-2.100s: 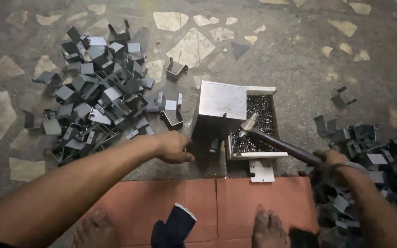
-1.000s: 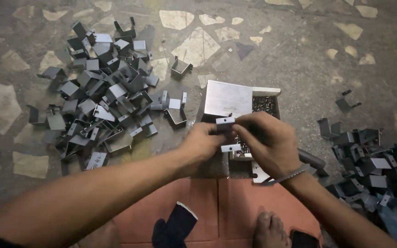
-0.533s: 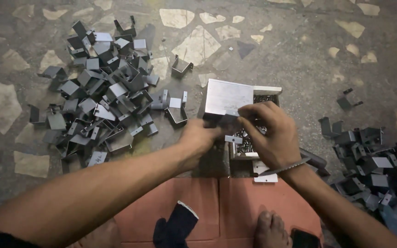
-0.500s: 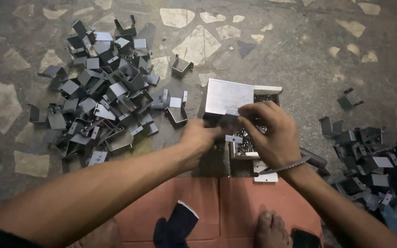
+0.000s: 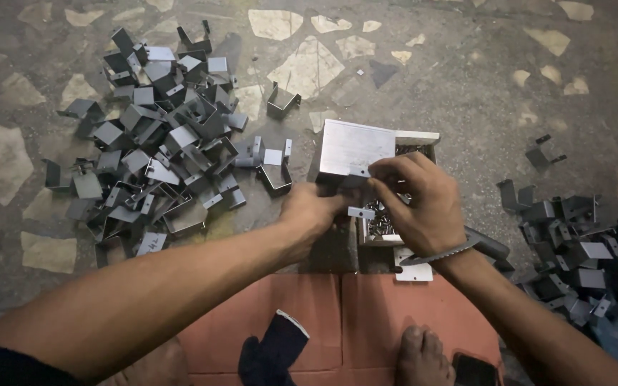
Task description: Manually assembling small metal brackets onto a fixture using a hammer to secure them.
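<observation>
My left hand [image 5: 312, 214] and my right hand [image 5: 418, 200] meet over a small bent grey metal bracket [image 5: 360, 211] and both pinch it. They work just in front of a shiny metal block [image 5: 349, 148]. Beside the block, under my right hand, sits a white tray of small screws [image 5: 416, 139]. A hammer handle [image 5: 488, 243] lies on the floor by my right wrist, which wears a metal bangle.
A large heap of grey U-shaped brackets [image 5: 159, 154] covers the floor at the left. Another pile of brackets [image 5: 574, 246] lies at the right. Red floor tiles [image 5: 366, 314], a bare foot [image 5: 420, 357] and a dark cloth [image 5: 273, 350] are at the bottom.
My right hand let go of the hammer and came over to the left hand. Both hands now grip a bracket in front of the block, with little movement in the last half second.
</observation>
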